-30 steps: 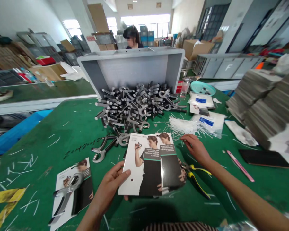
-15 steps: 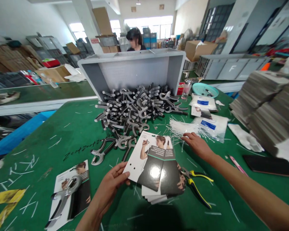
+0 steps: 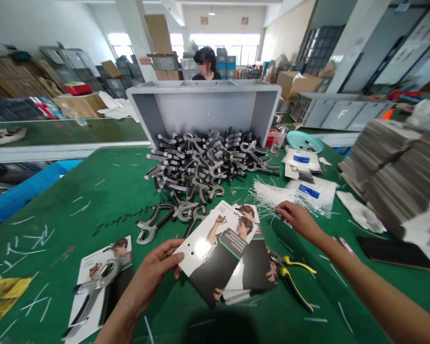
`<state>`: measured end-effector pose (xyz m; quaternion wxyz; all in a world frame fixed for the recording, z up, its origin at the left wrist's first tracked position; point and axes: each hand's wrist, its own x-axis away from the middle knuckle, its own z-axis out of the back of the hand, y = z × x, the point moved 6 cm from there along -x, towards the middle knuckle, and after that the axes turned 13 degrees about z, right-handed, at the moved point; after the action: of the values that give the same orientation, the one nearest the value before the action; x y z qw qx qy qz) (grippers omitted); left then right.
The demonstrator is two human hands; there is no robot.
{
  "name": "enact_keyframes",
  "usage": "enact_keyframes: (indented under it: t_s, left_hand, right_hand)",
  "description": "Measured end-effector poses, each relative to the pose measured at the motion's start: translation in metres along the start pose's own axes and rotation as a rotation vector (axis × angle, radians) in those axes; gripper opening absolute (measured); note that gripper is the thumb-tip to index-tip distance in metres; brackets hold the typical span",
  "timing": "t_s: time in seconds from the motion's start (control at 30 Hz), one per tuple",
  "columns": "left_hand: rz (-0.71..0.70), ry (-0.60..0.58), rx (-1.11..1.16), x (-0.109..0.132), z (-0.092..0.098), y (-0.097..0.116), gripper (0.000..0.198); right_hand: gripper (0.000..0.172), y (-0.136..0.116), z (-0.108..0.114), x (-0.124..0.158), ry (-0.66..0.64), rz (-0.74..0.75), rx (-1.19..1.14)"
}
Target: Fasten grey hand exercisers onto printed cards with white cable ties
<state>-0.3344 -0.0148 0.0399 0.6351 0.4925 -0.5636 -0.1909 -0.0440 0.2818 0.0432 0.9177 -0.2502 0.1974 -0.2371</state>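
My left hand is shut on the left edge of a printed card, which is tilted and shows two punched holes. The card overlaps a pile of matching cards. My right hand hovers open, holding nothing, beside white zip ties. Yellow-handled pliers lie below it. A heap of grey and black hand grippers spills from a tipped grey bin. One loose hand gripper lies near my left hand, and another sits on a card.
Tall stacks of cards stand at the right of the green table. Plastic bags, a teal dish and a dark tablet lie nearby. A person stands beyond the bin.
My left hand has lifted the card off the pile and turned it, tilting its lower end to the right. My right hand has stayed near the zip ties, and the view has shifted slightly.
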Motion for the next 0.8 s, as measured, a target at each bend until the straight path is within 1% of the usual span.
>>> enact_keyframes:
  t_s: [0.13,0.23,0.33,0.43,0.47,0.53,0.6,0.63,0.67,0.73,0.8]
  left_hand:
    - [-0.021,-0.071,-0.016,-0.005,-0.018,-0.003,0.034]
    - [-0.036,-0.089,-0.005,-0.011,-0.027,-0.007,0.03]
    - [-0.031,-0.108,-0.003,-0.011,-0.026,-0.01,0.031]
    - [-0.022,-0.138,-0.012,-0.008,-0.018,-0.007,0.034]
    - [-0.026,-0.142,-0.013,-0.006,-0.016,-0.004,0.034]
    - [-0.039,-0.15,-0.016,-0.006,-0.013,0.004,0.035]
    - [-0.055,-0.167,-0.021,-0.011,-0.015,0.014,0.034]
    - [-0.062,-0.181,-0.025,-0.015,-0.017,0.017,0.032]
    - [-0.069,-0.198,-0.036,-0.019,-0.019,0.02,0.031]
    - [-0.07,-0.229,-0.054,-0.028,-0.023,0.022,0.031]
    - [-0.069,-0.236,-0.053,-0.035,-0.025,0.02,0.032]
  right_hand:
    - [0.032,-0.041,-0.014,0.008,-0.005,-0.037,-0.244]
    - [0.03,-0.059,-0.019,0.01,0.02,-0.054,-0.351]
    - [0.028,-0.065,-0.014,0.008,0.044,-0.083,-0.417]
    - [0.026,-0.073,0.002,0.0,0.068,-0.091,-0.397]
    - [0.025,-0.078,0.009,-0.005,0.107,-0.086,-0.415]
    - [0.019,-0.095,0.023,-0.019,0.241,-0.045,-0.534]
    - [0.014,-0.118,0.028,-0.035,0.372,0.045,-0.699]
    - [0.012,-0.131,0.023,-0.043,0.393,0.093,-0.759]
    - [0.011,-0.144,0.014,-0.05,0.375,0.13,-0.789]
    - [0.011,-0.165,-0.016,-0.058,0.276,0.171,-0.747]
    - [0.016,-0.178,-0.051,-0.059,0.157,0.188,-0.637]
